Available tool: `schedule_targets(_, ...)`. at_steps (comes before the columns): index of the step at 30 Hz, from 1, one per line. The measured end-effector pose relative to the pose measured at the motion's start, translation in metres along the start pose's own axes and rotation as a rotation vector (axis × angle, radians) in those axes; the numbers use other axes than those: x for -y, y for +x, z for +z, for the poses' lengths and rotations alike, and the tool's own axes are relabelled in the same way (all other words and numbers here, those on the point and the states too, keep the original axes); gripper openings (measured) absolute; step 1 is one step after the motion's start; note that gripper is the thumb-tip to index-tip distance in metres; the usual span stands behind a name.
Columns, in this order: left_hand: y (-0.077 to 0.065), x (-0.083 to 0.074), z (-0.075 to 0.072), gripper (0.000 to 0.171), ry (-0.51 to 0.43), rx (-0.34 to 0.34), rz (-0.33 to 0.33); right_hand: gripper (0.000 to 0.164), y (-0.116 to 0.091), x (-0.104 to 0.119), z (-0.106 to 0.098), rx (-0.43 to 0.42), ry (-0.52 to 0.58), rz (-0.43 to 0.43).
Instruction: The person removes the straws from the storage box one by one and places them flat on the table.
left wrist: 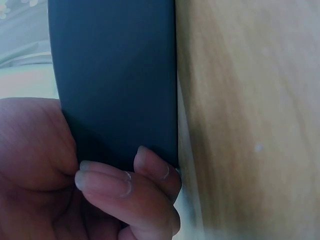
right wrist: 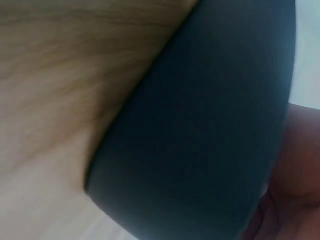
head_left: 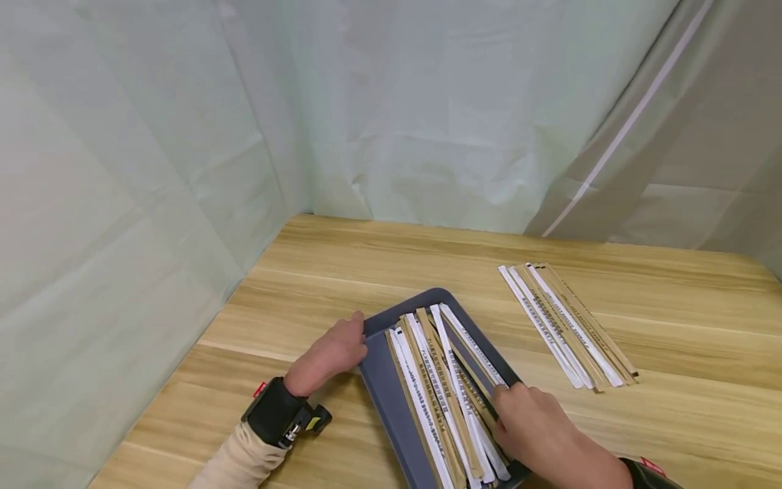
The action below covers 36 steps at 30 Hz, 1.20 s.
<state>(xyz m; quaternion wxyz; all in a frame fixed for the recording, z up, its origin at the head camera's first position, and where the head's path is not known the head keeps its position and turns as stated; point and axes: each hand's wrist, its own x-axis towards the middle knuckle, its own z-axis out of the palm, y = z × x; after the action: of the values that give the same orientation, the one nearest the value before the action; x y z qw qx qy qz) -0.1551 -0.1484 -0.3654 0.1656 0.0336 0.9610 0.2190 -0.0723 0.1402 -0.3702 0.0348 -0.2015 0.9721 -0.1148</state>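
**Beige sleeve in the lower left, two hands gripping a tray of paper packets**

A beige sleeve (head_left: 238,458) is reaching in from the bottom edge at lower left, ending at a black wristband (head_left: 275,411). Above it, the left hand (head_left: 332,350) is gripping the dark grey tray (head_left: 381,387) by its upper-left side; in the left wrist view its fingers are curling around the tray's outer wall. At lower right, the right hand (head_left: 537,428) is also gripping the tray, closing over its right-hand rim; in the right wrist view most of its fingers are staying out of sight behind the dark wall.

The tray is filling the lower centre of the frame, slanting, its near end running past the bottom edge. Inside it, long white and tan paper packets (head_left: 436,394) with dark printing are lying side by side, some crossing over others, and are leaving a bare strip of floor along the left.

Right of centre, well apart from the left hand, a second group of packets (head_left: 563,333) is lying slantwise on the wooden table (head_left: 256,319). Pale cloth (head_left: 427,109) is hanging across the top of the frame and down its left side.
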Motion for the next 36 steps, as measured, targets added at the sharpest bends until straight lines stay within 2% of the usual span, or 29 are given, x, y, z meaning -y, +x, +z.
schedule_targets(3, 0.0, 0.0, 0.0, 0.035, -0.001, -0.005, 0.003, 0.024, -0.002, -0.004, -0.008, 0.049, 0.09, 0.036)
schedule_targets(5, 0.0, 0.0, 0.0, 0.038, -0.001, -0.002, -0.01, 0.025, -0.004, -0.007, -0.014, 0.036, 0.122, 0.03)
schedule_targets(11, -0.001, -0.001, 0.0, 0.05, 0.018, 0.005, -0.031, 0.03, -0.01, -0.015, -0.028, -0.08, 0.113, -0.039)
schedule_targets(18, -0.001, 0.0, 0.001, 0.048, 0.02, 0.004, -0.018, 0.019, -0.009, -0.027, -0.033, -0.253, 0.066, -0.058)
schedule_targets(24, -0.001, 0.0, 0.001, 0.041, 0.027, -0.003, -0.009, 0.017, -0.008, -0.034, -0.035, -0.285, 0.052, -0.063)
schedule_targets(31, 0.0, 0.001, 0.001, 0.041, 0.025, -0.007, 0.005, 0.016, -0.008, -0.041, -0.037, -0.299, 0.047, -0.046)
schedule_targets(36, 0.0, 0.001, 0.001, 0.037, 0.028, -0.013, 0.008, 0.017, -0.009, -0.046, -0.036, -0.304, 0.026, -0.009)
